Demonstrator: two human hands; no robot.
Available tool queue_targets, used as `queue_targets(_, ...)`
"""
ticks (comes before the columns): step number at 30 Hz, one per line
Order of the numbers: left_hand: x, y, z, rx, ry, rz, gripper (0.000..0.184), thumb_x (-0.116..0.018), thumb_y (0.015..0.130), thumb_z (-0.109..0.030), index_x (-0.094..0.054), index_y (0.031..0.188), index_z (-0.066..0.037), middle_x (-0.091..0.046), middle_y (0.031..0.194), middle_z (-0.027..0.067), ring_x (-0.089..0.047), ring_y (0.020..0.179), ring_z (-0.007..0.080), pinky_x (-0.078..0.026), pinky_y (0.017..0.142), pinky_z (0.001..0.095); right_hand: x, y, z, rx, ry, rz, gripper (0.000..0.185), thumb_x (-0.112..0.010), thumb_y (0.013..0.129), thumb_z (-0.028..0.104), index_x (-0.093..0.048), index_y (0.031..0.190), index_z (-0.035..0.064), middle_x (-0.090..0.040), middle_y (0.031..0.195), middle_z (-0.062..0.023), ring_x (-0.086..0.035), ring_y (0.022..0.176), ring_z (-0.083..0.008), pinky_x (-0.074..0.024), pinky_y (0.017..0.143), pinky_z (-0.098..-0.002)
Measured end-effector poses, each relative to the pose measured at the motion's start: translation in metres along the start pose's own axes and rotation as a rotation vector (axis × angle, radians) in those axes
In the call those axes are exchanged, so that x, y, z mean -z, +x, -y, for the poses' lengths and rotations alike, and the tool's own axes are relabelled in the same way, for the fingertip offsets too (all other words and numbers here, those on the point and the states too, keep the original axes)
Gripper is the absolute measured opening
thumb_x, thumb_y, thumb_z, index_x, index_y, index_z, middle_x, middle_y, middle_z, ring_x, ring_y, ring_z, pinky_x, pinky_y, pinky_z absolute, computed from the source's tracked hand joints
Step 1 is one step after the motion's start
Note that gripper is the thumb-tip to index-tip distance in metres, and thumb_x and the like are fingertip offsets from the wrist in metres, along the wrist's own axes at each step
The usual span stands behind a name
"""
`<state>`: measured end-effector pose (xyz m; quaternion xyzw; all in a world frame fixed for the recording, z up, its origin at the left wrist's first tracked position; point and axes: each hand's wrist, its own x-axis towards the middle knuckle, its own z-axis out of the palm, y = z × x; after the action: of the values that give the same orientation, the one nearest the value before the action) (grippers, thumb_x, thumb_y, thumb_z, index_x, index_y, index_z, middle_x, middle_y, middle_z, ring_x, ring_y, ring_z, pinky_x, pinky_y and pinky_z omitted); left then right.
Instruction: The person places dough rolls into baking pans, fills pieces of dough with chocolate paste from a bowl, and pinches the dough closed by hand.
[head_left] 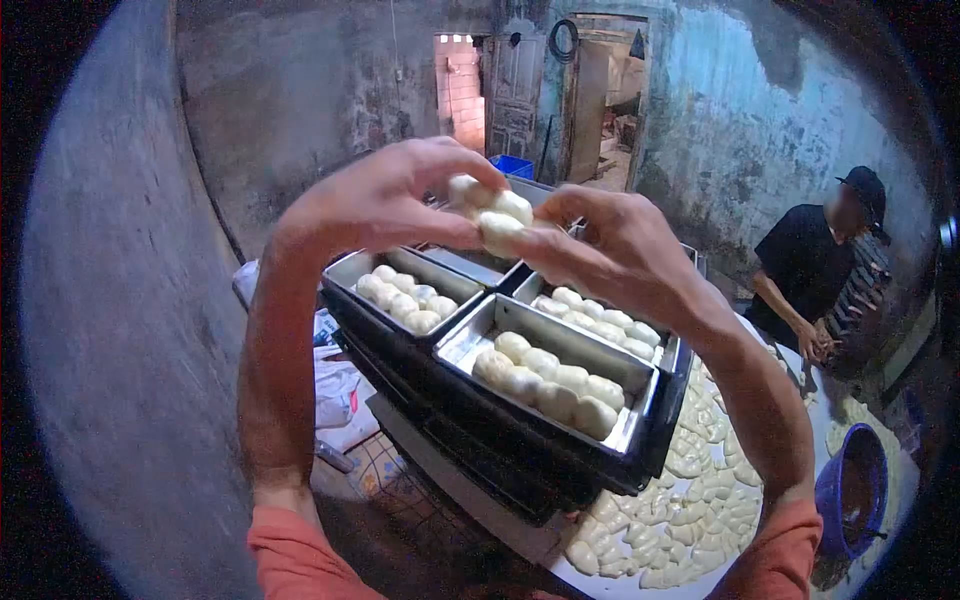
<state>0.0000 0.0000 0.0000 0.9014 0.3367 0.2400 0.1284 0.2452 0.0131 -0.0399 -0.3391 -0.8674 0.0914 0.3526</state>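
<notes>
Both my hands are raised over the metal loaf pans, with several pale dough balls (pixel 503 222) between them. My left hand (pixel 400 200) curls its thumb and fingers around the balls from the left. From the right, my right hand (pixel 600 240) presses on the same balls with thumb and fingers. Below, the near loaf pan (pixel 465 355) holds two rows of dough balls (pixel 550 378). Similar rows lie in the left loaf pan (pixel 340 277) and the right loaf pan (pixel 525 290). A far pan is partly hidden behind my hands.
Black trays (pixel 480 440) are stacked under the pans. Flattened dough pieces (pixel 690 500) cover the white table at right, beside a blue-rimmed bucket (pixel 850 490). A person (pixel 810 250) in a black cap stands behind the table. Plastic bags (pixel 340 395) lie at left, near the wall.
</notes>
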Motion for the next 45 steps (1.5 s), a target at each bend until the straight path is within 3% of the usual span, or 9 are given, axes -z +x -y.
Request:
queue_targets(9,-0.021,0.051,0.205,0.370,0.145,0.493,0.068,-0.086,0.068,-0.024,-0.065,0.130,-0.008,-0.072,0.112,0.0079,-0.065,0.100,0.0193,-0.051,0.087,0.0343,-0.126,0.101,-0.088,0.047,-0.322,0.653,0.039,-0.047,0.099,0.036,-0.066,0.122,0.0097,-0.070,0.105,-0.0242,-0.069,0.096,-0.0395,-0.0524,0.086,-0.0486)
queue_targets(23,-0.038,0.056,0.201,0.532,0.312,0.597,0.061,-0.081,0.071,-0.028,-0.062,0.125,-0.006,-0.066,0.097,0.0084,-0.061,0.092,0.0212,-0.049,0.080,0.0361,-0.089,0.088,-0.092,0.218,-0.485,0.132,0.028,-0.069,0.088,0.029,-0.066,0.099,0.0029,-0.068,0.097,-0.0158,-0.068,0.088,-0.0357,-0.0551,0.075,-0.0463)
queue_targets(28,-0.036,0.047,0.197,0.305,0.486,0.478,0.049,-0.079,0.077,-0.029,-0.067,0.118,-0.005,-0.060,0.125,0.0163,-0.057,0.116,0.0302,-0.046,0.098,0.0397,-0.013,0.052,-0.101,0.341,-0.554,-0.083,0.021,-0.064,0.089,0.028,-0.072,0.092,0.0084,-0.071,0.085,-0.0167,-0.070,0.080,-0.0360,-0.0562,0.072,-0.0466)
queue_targets(31,-0.033,0.043,0.239,0.161,0.478,0.405,0.056,-0.079,0.077,-0.026,-0.063,0.127,-0.006,-0.054,0.140,0.0164,-0.053,0.127,0.0324,-0.044,0.104,0.0409,0.043,-0.011,-0.091,0.449,-0.608,-0.158,0.021,-0.070,0.094,0.018,-0.071,0.110,0.0051,-0.074,0.092,-0.0091,-0.072,0.079,-0.0157,-0.0587,0.069,-0.0304)
queue_targets(33,-0.036,0.033,0.175,0.661,0.034,0.173,0.078,-0.075,0.073,-0.018,-0.048,0.145,-0.007,-0.054,0.144,0.0149,-0.053,0.127,0.0281,-0.041,0.108,0.0377,0.073,-0.077,-0.087,0.232,-0.596,-0.130,0.020,-0.066,0.096,0.020,-0.071,0.111,0.0071,-0.074,0.094,-0.0104,-0.072,0.084,-0.0173,-0.0584,0.073,-0.0306)
queue_targets(34,-0.017,0.024,0.241,0.142,0.386,0.094,0.081,-0.073,0.076,-0.021,-0.043,0.149,-0.005,-0.050,0.148,0.0139,-0.057,0.122,0.0284,-0.045,0.104,0.0396,0.088,-0.112,-0.083,0.105,-0.574,-0.136,0.021,-0.062,0.099,0.023,-0.071,0.112,0.0091,-0.074,0.096,-0.0118,-0.071,0.089,-0.0190,-0.0582,0.078,-0.0309)
queue_targets(41,-0.058,-0.072,0.005,0.113,0.436,-0.479,0.046,-0.064,0.098,-0.020,-0.055,0.137,0.001,-0.062,0.131,0.0174,-0.062,0.112,0.0293,-0.054,0.095,0.0387,0.103,-0.403,-0.074,-0.662,-0.351,-0.307,0.025,-0.072,0.092,0.026,-0.073,0.103,0.0030,-0.074,0.088,-0.0103,-0.071,0.077,-0.0177,-0.0540,0.070,-0.0294)
queue_targets(43,-0.094,-0.108,-0.032,-0.065,0.381,-0.648,0.057,-0.072,0.091,-0.042,-0.067,0.120,0.006,-0.067,0.109,0.0200,-0.068,0.082,0.0267,-0.061,0.065,0.0366,0.077,-0.485,-0.077,-0.951,-0.277,-0.238,0.028,-0.070,0.092,0.027,-0.073,0.105,0.0027,-0.074,0.087,-0.0117,-0.071,0.077,-0.0192,-0.0540,0.073,-0.0319)
queue_targets(45,-0.141,-0.129,-0.069,-0.272,0.108,-0.575,0.037,-0.063,0.100,-0.023,-0.067,0.107,0.013,-0.068,0.073,0.0224,-0.064,0.054,0.0287,-0.059,0.068,0.0439,0.046,-0.549,-0.072,-1.134,-0.069,-0.152,0.022,-0.067,0.094,0.017,-0.070,0.102,-0.0030,-0.072,0.081,-0.0085,-0.067,0.072,-0.0126,-0.0525,0.068,-0.0270)
